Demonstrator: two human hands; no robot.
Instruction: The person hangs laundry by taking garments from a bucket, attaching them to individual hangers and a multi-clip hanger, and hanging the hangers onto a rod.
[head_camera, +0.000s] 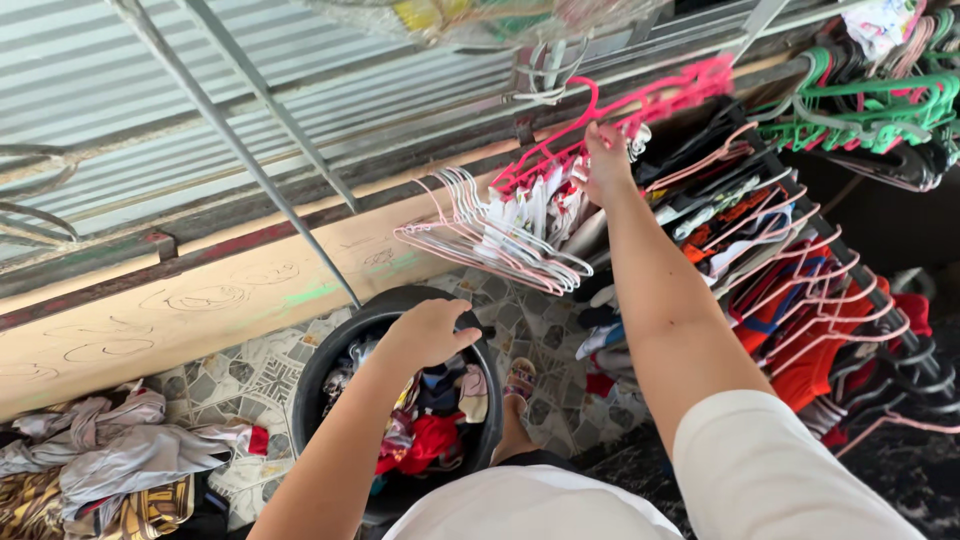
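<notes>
Right hand (605, 165) pinches a pink hanger (560, 150) on the rail while left hand (430, 332), loosely curled and empty, hovers over the tub (320, 375) of clothes.

Glossy plastic hangers (640, 105), matt black plastic tub (330, 360).

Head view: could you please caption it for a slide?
Right hand grasps pink hangers; left hand reaches into black laundry tub.
</notes>
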